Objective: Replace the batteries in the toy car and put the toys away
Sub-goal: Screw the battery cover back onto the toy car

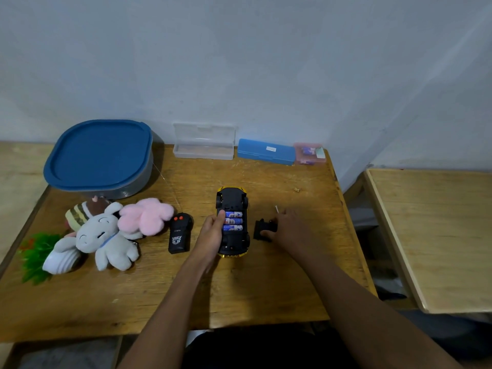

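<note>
The yellow toy car lies upside down at the middle of the wooden table, its black underside up. Its battery bay is uncovered and holds three blue batteries. My left hand grips the car's left side, thumb resting on the batteries. My right hand lies to the right of the car, fingers on the black battery cover on the table. A black remote control with red buttons lies to the left of the car.
Plush toys lie at the left: a grey elephant, a pink one, a striped one, a green one. A blue-lidded grey tub stands behind. Clear case, blue case, pink box with batteries line the wall.
</note>
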Available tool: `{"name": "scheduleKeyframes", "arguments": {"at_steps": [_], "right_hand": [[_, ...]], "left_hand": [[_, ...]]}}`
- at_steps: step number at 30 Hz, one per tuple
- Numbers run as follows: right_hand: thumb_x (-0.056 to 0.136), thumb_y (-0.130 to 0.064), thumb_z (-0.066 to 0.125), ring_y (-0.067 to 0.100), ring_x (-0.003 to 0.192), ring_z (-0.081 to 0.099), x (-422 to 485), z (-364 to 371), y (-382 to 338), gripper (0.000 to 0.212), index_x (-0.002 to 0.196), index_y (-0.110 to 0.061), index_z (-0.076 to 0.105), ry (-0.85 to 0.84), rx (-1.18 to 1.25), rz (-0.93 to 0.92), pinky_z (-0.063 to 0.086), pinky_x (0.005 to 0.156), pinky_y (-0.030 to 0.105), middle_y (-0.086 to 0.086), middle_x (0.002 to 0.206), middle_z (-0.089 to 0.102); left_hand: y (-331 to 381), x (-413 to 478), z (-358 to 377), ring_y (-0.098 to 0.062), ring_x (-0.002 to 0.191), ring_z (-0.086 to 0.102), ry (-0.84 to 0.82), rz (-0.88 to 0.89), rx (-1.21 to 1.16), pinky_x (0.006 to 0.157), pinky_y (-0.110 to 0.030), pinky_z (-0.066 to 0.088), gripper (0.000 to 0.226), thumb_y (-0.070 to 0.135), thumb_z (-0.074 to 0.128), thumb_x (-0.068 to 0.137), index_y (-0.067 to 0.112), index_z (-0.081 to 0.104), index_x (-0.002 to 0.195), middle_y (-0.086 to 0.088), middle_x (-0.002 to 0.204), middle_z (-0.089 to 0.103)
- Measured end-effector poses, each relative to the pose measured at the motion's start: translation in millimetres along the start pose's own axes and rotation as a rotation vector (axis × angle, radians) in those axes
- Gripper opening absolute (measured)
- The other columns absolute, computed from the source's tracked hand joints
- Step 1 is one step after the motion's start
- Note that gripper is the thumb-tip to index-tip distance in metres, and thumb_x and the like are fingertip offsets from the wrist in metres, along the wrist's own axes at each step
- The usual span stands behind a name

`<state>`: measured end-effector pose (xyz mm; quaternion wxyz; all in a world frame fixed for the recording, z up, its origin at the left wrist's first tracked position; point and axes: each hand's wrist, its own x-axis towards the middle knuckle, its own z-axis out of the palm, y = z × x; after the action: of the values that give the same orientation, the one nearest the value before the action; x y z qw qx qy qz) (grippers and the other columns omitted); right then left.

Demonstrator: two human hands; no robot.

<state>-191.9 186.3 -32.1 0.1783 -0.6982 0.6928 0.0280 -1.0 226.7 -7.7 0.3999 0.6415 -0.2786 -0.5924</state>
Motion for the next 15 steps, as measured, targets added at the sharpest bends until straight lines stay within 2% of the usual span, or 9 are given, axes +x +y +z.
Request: {"name": "scheduleKeyframes", "arguments": {"at_steps": [4,7,10,13,15], "right_hand": [[0.08,-0.047,0.071,0.014,0.105,0.048,-3,1,2,0.045,0.116,-0.023,0.058,0.049,0.129,0.003,0.043,0.08,0.026,-0.001,0.116,0.049],[0.085,-0.04,0.068,0.011,0.095,0.051,-7,1,4,0.027,0.105,-0.023,0.061,0.101,0.277,0.012,0.039,0.072,0.022,-0.007,0.102,0.05],[0.089,-0.034,0.065,0.006,0.087,0.055,-13,2,6,0.016,0.102,-0.025,0.062,0.083,0.458,0.036,0.039,0.062,0.016,-0.01,0.095,0.057],[0.091,-0.029,0.064,0.006,0.091,0.059,-17,-2,6,0.009,0.099,-0.026,0.063,0.05,0.665,0.072,0.04,0.062,0.014,-0.009,0.096,0.062],[0.092,-0.029,0.063,0.007,0.092,0.06,-19,-13,5,0.013,0.102,-0.022,0.064,0.072,0.781,0.092,0.042,0.063,0.014,-0.007,0.098,0.063]], "left_hand": [[-3,2,0,-0.008,0.075,0.062,-0.004,0.006,0.005,0.045,-0.012,0.047,0.03,0.037,0.04,0.104,0.011,0.051,0.114,0.002,0.09,0.062],[-1,1,0,-0.009,0.077,0.063,-0.009,0.003,0.007,0.054,-0.019,0.048,0.03,0.039,0.04,0.104,0.013,0.051,0.113,0.0,0.094,0.063],[-1,2,-1,-0.011,0.08,0.064,-0.024,-0.003,0.001,0.059,-0.023,0.047,0.028,0.039,0.04,0.104,0.015,0.05,0.113,0.002,0.094,0.064],[0,2,-3,-0.012,0.083,0.065,-0.039,-0.01,0.008,0.061,-0.024,0.048,0.028,0.04,0.04,0.104,0.016,0.05,0.115,-0.002,0.099,0.065],[-1,5,-6,-0.015,0.084,0.067,-0.033,-0.015,0.018,0.061,-0.025,0.05,0.033,0.041,0.042,0.103,0.013,0.052,0.117,-0.005,0.102,0.067]]}}
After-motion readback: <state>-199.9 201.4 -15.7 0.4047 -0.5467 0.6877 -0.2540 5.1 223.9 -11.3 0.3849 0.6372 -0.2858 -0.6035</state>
